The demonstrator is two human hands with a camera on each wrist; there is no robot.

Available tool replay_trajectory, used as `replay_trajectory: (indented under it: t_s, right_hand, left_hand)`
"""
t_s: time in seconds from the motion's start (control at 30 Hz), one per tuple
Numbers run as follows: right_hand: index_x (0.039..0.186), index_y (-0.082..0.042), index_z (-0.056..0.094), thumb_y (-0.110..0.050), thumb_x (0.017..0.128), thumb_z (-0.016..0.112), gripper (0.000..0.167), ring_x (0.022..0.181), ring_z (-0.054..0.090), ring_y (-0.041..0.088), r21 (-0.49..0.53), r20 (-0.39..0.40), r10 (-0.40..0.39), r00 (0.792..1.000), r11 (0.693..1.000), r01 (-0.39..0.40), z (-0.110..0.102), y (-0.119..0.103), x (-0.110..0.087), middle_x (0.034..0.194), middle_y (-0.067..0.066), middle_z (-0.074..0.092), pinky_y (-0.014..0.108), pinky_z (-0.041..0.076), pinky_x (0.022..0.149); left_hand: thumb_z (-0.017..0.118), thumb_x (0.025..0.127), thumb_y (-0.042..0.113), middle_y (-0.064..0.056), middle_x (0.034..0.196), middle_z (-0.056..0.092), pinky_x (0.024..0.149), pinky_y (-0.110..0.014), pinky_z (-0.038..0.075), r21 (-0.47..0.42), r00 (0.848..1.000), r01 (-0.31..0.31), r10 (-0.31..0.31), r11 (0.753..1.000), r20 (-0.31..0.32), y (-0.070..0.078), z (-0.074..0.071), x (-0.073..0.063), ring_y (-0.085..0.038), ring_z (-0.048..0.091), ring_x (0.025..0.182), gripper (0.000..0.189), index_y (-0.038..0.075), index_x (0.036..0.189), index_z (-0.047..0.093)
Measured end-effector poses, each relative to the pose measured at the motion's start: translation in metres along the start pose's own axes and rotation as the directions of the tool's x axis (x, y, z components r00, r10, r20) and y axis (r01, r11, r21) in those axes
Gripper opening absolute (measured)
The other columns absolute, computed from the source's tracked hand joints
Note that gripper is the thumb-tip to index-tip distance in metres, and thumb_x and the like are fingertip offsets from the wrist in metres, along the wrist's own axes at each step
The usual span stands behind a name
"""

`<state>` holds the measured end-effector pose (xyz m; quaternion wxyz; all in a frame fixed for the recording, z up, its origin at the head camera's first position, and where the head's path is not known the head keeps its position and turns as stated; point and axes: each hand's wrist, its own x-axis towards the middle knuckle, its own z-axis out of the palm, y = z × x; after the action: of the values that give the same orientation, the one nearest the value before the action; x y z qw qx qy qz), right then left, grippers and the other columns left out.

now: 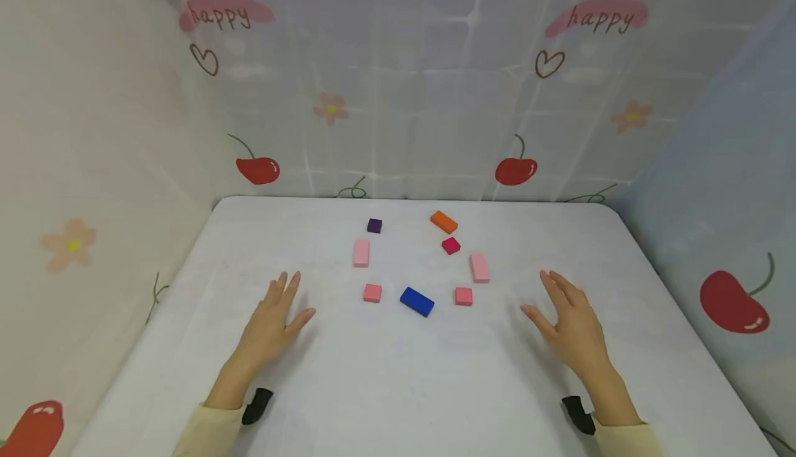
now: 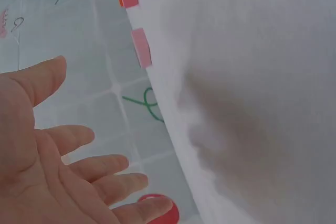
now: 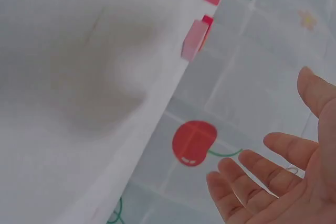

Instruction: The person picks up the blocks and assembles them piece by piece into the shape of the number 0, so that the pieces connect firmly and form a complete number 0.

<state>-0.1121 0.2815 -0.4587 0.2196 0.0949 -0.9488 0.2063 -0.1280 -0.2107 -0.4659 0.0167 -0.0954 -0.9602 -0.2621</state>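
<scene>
Several small coloured blocks lie spread over the middle of a white table. My left hand (image 1: pixel 269 329) hovers left of them with fingers extended, holding nothing; its nearest block is a small coral-pink one (image 1: pixel 372 293). On the other side, my right hand (image 1: pixel 575 332) is likewise raised with straight fingers and holds nothing. Closest to it are a light pink oblong block (image 1: pixel 480 268) and another coral-pink block (image 1: pixel 463 296). A blue block (image 1: pixel 417 302) lies between the hands. Both wrist views show the palms, the left hand (image 2: pixel 68 166) and the right hand (image 3: pixel 283 177), apart from every block.
Farther back lie a dark purple block (image 1: pixel 374 226), a second light pink block (image 1: pixel 361 254), a crimson block (image 1: pixel 451 245) and an orange block (image 1: pixel 444 222). The white table (image 1: pixel 398 388) ends at a printed curtain (image 1: pixel 410 97) behind, with more printed cloth along both sides.
</scene>
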Motion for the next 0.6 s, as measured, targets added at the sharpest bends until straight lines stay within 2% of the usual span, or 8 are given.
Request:
replay_trajectory:
  t_s: [0.17, 0.33, 0.43, 0.57, 0.6]
  right_hand:
    - [0.142, -0.002, 0.048, -0.021, 0.085, 0.076, 0.066, 0.12, 0.054, 0.04, 0.183, 0.086, 0.019, 0.996, 0.982, -0.035, 0.013, -0.03, 0.007, 0.138, 0.021, 0.051, 0.057, 0.052, 0.087]
    - [0.143, -0.006, 0.049, -0.025, 0.088, 0.073, 0.062, 0.112, 0.063, 0.033, 0.356, 0.224, 0.026, 0.974, 0.928, -0.107, 0.03, -0.055, 0.016, 0.139, 0.017, 0.054, 0.047, 0.057, 0.085]
    - [0.142, -0.006, 0.05, -0.026, 0.088, 0.073, 0.061, 0.112, 0.064, 0.032, 0.449, 0.298, 0.051, 0.953, 0.874, -0.187, 0.044, -0.069, 0.021, 0.137, 0.017, 0.055, 0.045, 0.057, 0.087]
    - [0.141, -0.005, 0.051, -0.023, 0.088, 0.073, 0.06, 0.116, 0.062, 0.032, 0.537, 0.379, 0.104, 0.92, 0.785, -0.31, 0.062, -0.083, 0.025, 0.137, 0.017, 0.056, 0.043, 0.055, 0.092]
    - [0.141, -0.004, 0.051, -0.022, 0.089, 0.073, 0.06, 0.117, 0.061, 0.032, 0.545, 0.39, 0.118, 0.913, 0.77, -0.332, 0.066, -0.086, 0.026, 0.138, 0.017, 0.056, 0.043, 0.054, 0.094]
  left_hand:
    - [0.061, 0.095, 0.041, -0.025, 0.159, 0.022, 0.113, -0.065, 0.023, -0.173, 0.999, -0.036, 0.041, 0.984, 0.025, 0.016, 0.014, 0.015, -0.046, 0.02, 0.146, 0.079, 0.005, 0.154, 0.025]
    - [0.067, 0.091, 0.038, -0.019, 0.157, 0.031, 0.116, -0.058, 0.026, -0.316, 0.997, -0.055, 0.067, 0.947, 0.027, 0.029, 0.023, 0.033, -0.038, 0.026, 0.147, 0.078, 0.005, 0.152, 0.031]
    - [0.071, 0.089, 0.034, -0.016, 0.156, 0.036, 0.115, -0.054, 0.03, -0.417, 0.998, -0.029, 0.048, 0.908, 0.035, 0.036, 0.028, 0.043, -0.035, 0.03, 0.146, 0.075, 0.005, 0.15, 0.036]
    - [0.075, 0.087, 0.024, -0.015, 0.153, 0.04, 0.113, -0.051, 0.035, -0.538, 0.998, 0.028, 0.006, 0.842, 0.062, 0.043, 0.037, 0.052, -0.035, 0.035, 0.143, 0.072, 0.004, 0.147, 0.041]
    - [0.075, 0.087, 0.023, -0.017, 0.153, 0.039, 0.113, -0.051, 0.035, -0.55, 0.998, 0.033, 0.006, 0.834, 0.069, 0.045, 0.039, 0.053, -0.037, 0.035, 0.143, 0.072, 0.003, 0.147, 0.041]
